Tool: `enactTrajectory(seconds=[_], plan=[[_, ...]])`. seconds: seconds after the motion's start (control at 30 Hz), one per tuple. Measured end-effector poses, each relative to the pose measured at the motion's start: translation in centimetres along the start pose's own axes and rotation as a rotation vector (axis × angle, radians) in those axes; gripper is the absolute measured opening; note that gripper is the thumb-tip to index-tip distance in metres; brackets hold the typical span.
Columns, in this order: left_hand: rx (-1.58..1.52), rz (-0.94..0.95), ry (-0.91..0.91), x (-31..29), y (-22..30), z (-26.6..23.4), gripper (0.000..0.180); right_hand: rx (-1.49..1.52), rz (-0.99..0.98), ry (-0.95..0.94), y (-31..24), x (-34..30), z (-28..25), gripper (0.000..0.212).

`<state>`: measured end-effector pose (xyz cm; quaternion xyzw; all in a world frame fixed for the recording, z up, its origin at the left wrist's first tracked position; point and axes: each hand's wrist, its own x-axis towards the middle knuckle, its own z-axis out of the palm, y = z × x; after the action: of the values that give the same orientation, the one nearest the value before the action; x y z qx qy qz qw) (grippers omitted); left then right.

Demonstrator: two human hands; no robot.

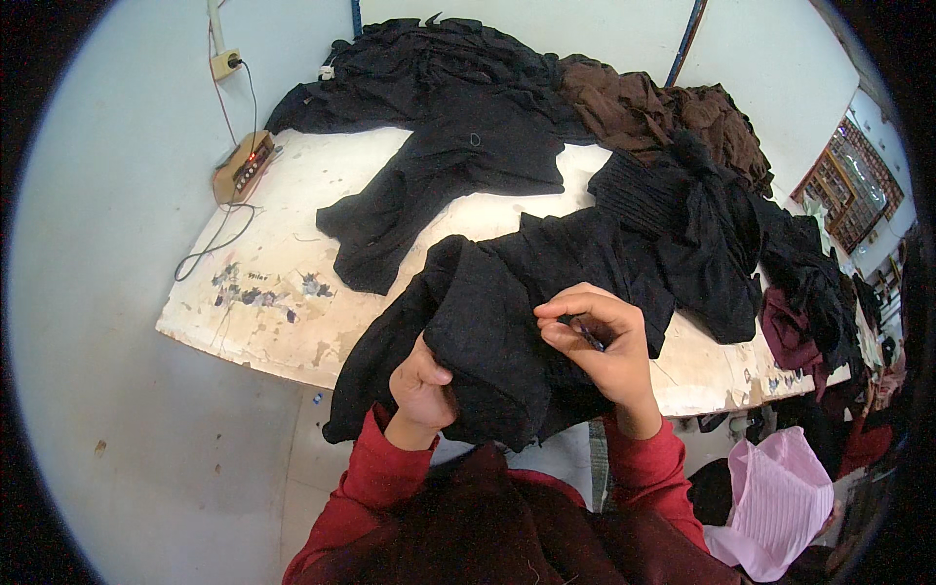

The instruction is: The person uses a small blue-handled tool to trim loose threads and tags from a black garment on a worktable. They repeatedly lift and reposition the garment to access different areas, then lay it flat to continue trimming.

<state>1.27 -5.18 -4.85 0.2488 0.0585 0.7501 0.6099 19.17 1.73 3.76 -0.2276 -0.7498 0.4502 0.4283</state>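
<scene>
A black garment (487, 341) hangs over the table's front edge toward me. My left hand (422, 387) grips a fold of it, the thumb on top and the fingers behind the cloth. Just above the garment's right part is my right hand (600, 341), thumb and forefinger brought together. Inside its curled fingers shows a small dark, shiny tool (588, 334), mostly hidden, so its kind is unclear. Whether a thread is pinched at the fingertips cannot be made out.
More black garments (448, 146) lie spread and heaped across the pale, stained table (263, 322). Brown cloth (624, 107) is piled at the back. A small box with a red light (244, 166) and cable sits at the left edge. A person in pink cloth (780, 497) is at lower right.
</scene>
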Motion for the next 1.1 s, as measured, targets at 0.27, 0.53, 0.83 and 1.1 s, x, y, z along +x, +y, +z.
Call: enactTrajectory(seconds=[0.27, 0.53, 0.83, 1.1], plan=[[0.841, 0.407, 0.652, 2.0, 6.2, -1.8, 0.049, -0.172, 0.021, 0.362, 2.8, -2.4, -3.8, 0.014], [2.069, 1.009, -0.268, -4.3, 2.5, 0.6, 0.034, -0.567, 0.011, 0.063, 2.2, -8.8, 1.7, 0.039], [2.117, 0.587, -0.127, 3.2, 2.0, -4.0, 0.010, -0.955, -0.224, 0.329, 11.4, -2.7, -4.6, 0.033], [2.037, 0.588, -0.053, 1.0, 1.2, -2.5, 0.019, -0.515, -0.034, 0.341, 6.7, -4.7, -4.2, 0.026]])
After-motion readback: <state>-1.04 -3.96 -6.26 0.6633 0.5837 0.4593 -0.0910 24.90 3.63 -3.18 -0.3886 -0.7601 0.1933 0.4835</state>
